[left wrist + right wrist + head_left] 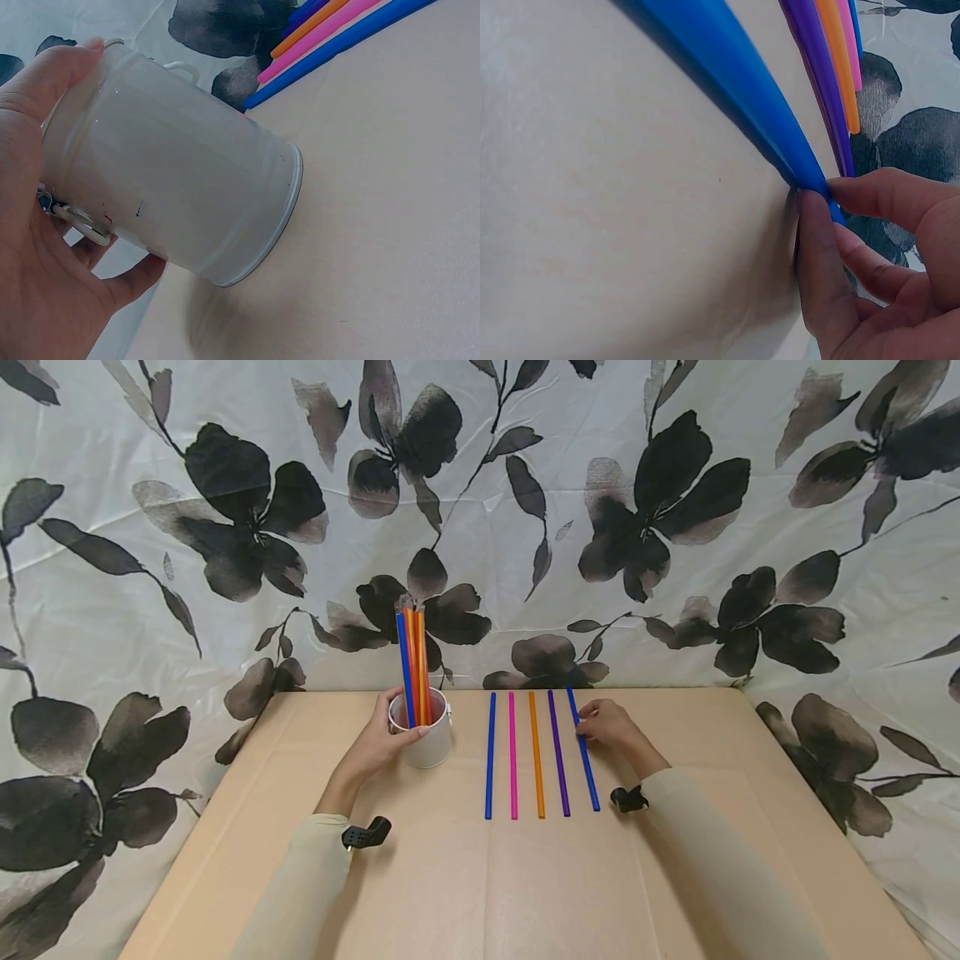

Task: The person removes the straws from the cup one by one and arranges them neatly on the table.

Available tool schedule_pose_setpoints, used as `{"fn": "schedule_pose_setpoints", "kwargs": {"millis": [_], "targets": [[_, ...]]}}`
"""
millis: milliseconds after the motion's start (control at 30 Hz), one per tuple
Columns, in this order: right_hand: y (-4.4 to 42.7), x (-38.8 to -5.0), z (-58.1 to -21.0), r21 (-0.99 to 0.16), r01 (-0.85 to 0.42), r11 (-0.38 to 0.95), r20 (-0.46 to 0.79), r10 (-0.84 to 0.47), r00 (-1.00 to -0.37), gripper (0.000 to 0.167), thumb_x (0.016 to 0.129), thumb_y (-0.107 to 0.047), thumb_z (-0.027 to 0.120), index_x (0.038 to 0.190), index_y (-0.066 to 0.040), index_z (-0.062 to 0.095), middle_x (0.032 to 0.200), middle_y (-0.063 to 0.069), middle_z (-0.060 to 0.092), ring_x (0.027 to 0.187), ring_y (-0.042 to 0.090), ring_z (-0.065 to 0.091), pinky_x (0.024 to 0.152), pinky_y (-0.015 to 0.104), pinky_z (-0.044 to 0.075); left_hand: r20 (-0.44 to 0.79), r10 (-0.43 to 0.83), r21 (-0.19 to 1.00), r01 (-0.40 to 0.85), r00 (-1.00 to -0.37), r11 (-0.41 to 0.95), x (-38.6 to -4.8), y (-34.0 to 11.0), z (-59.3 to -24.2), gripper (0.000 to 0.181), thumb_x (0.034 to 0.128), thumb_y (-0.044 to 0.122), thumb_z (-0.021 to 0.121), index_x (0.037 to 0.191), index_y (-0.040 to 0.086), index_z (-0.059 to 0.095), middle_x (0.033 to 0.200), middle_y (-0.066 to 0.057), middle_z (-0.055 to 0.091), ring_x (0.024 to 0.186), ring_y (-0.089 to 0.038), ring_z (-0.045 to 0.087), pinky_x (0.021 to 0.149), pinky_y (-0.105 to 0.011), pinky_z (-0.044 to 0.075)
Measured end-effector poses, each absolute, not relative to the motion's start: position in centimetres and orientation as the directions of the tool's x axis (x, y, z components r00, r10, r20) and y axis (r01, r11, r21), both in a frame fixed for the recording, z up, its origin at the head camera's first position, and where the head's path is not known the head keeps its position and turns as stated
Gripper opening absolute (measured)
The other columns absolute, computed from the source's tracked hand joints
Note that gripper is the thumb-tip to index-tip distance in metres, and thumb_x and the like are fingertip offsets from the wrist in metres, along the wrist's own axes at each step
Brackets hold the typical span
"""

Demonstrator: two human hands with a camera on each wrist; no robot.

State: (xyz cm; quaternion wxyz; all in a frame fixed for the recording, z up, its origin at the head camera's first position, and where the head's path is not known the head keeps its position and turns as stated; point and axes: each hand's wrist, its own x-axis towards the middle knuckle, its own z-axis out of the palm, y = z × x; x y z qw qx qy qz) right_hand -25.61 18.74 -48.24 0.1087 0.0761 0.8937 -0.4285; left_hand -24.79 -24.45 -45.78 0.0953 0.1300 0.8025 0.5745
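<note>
My left hand (372,745) grips a small white metal pail (432,749) by its side, thumb near the rim. In the left wrist view the pail (176,169) looks tilted, with a wire handle at its side. A bunch of blue, orange and red straws (417,664) stands up in it. My right hand (613,728) pinches a blue straw (589,777), the rightmost of a row, between thumb and fingers near its far end. Left of it lie a purple straw (558,756), an orange straw (537,756), a pink straw (513,756) and another blue straw (491,756).
The row of straws lies roughly front to back on a light wooden-coloured table (420,893). Behind the table's far edge hangs a white cloth (540,585) with dark flowers. A black band (367,833) sits on the left wrist, another (628,799) on the right.
</note>
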Motion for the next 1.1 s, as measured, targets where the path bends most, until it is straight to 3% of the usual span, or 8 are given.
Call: {"fn": "schedule_pose_setpoints", "kwargs": {"millis": [300,700,1000,1100], "targets": [[18.8,-25.3,-48.0,-0.759,0.260,0.597,-0.287,0.052,-0.957,0.035,0.093,-0.013,0.070,0.123,0.003,0.060,0.107,0.019,0.065,0.085,0.023,0.067,0.074,0.028,0.059,0.014,0.294,0.943,0.111,-0.956,0.315,-24.4,-24.4,-46.2,0.092,0.0875,0.038,0.080,0.155,0.026,0.019,0.162,-0.012,0.024,0.153,-0.039,0.018,0.118,-0.067,0.023],[18.9,-25.0,-47.8,-0.754,0.243,0.610,-0.260,0.062,-0.964,0.035,0.094,-0.015,0.071,0.122,0.003,0.060,0.106,0.018,0.067,0.086,0.023,0.068,0.077,0.031,0.059,0.023,0.287,0.940,0.119,-0.958,0.320,-24.0,-24.4,-46.4,0.094,0.0880,0.036,0.080,0.157,0.024,0.017,0.163,-0.013,0.023,0.153,-0.039,0.019,0.118,-0.066,0.023],[18.2,-25.2,-46.4,-0.780,0.139,0.610,-0.159,0.021,-0.987,0.042,0.094,-0.015,0.070,0.129,0.006,0.059,0.110,0.021,0.065,0.092,0.035,0.070,0.087,0.045,0.059,0.021,0.304,0.947,0.116,-0.952,0.299,-24.0,-24.3,-46.5,0.093,0.0906,0.029,0.078,0.158,0.023,0.015,0.164,-0.015,0.020,0.154,-0.039,0.017,0.119,-0.065,0.021],[17.7,-25.1,-45.8,-0.792,0.080,0.605,-0.106,-0.008,-0.994,0.041,0.094,-0.014,0.070,0.128,0.007,0.060,0.107,0.020,0.065,0.092,0.039,0.069,0.086,0.048,0.060,0.029,0.307,0.944,0.127,-0.951,0.303,-24.0,-24.3,-46.6,0.093,0.0905,0.029,0.078,0.158,0.022,0.015,0.164,-0.016,0.020,0.153,-0.040,0.018,0.119,-0.064,0.021]]}}
